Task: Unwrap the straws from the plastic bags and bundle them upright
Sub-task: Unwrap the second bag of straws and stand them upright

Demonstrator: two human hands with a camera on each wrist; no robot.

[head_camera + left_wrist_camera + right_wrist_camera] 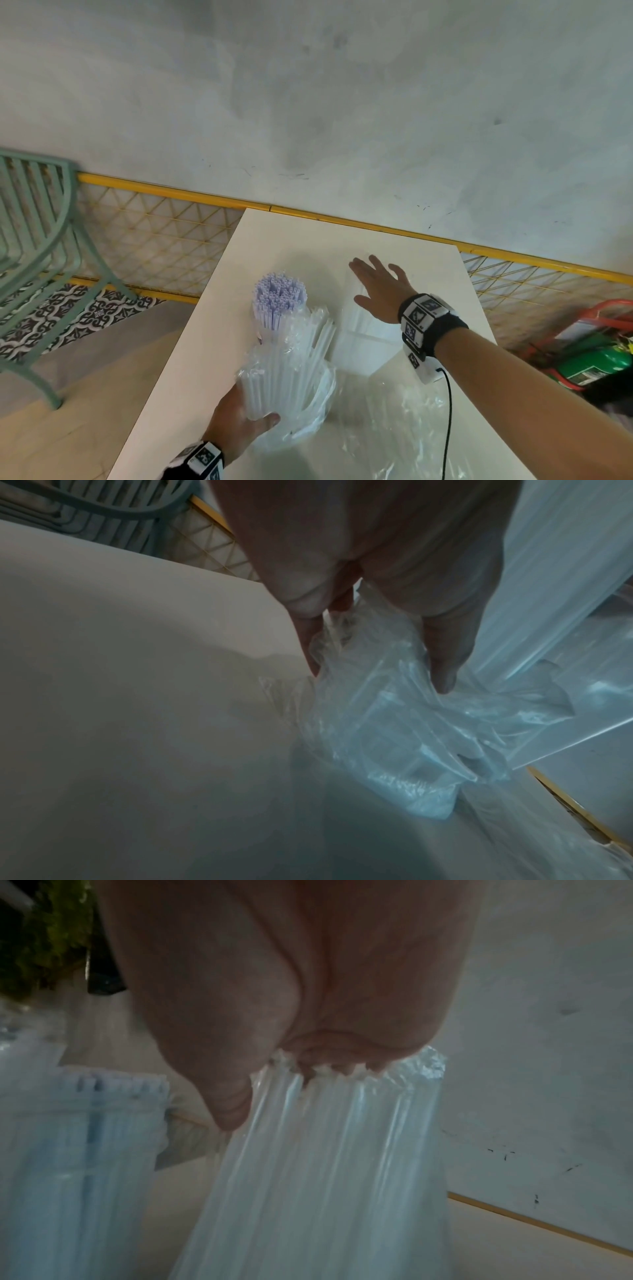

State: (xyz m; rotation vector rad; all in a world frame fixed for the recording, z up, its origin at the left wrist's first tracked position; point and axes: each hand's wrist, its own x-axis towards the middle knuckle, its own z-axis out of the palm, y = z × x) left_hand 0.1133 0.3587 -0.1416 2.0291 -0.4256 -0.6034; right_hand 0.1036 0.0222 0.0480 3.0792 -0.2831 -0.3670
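Note:
On the white table (308, 236) an unwrapped bundle of white and purple straws (279, 301) stands upright. In front of it my left hand (239, 421) grips a bundle of clear straws (277, 383) still in its crumpled plastic bag (394, 737), thumb at the front. My right hand (380, 291) lies flat with fingers spread, palm (308, 988) pressing on the top ends of another upright bagged straw bundle (325, 1164), which also shows in the head view as a bagged bundle (356, 329). The white and purple bundle (78, 1137) stands beside it.
A loose empty plastic bag (404, 418) lies on the table near its front right. A green metal chair (34, 240) stands at the left. A yellow mesh fence (171, 233) runs behind the table. A green cylinder (596, 363) sits on the floor at the right.

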